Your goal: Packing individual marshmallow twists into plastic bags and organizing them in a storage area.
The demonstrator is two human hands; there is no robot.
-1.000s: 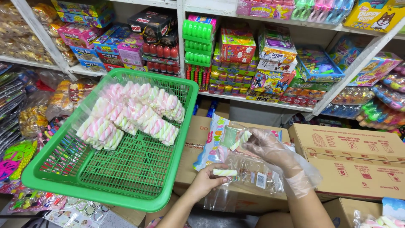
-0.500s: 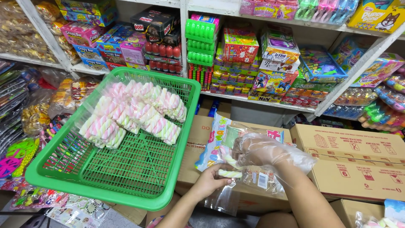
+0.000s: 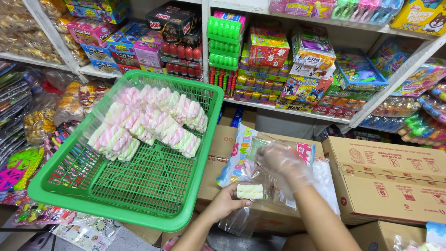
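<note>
Green basket (image 3: 153,204) — pink-striped marshmallows (image 3: 148,122)

The bare left hand (image 3: 227,202) holds a small clear plastic bag (image 3: 241,218) with a pastel twisted marshmallow (image 3: 250,191) at its mouth. The right hand (image 3: 283,165), in a thin clear plastic glove, reaches into a large colourful printed marshmallow packet (image 3: 241,151) lying on brown cardboard boxes (image 3: 385,186). Just left, a green plastic mesh basket (image 3: 139,186) sits tilted, with pink, white and green twisted marshmallows (image 3: 148,121) heaped at its far end. White shelves (image 3: 278,104) packed with bright sweet boxes stand behind.
</note>
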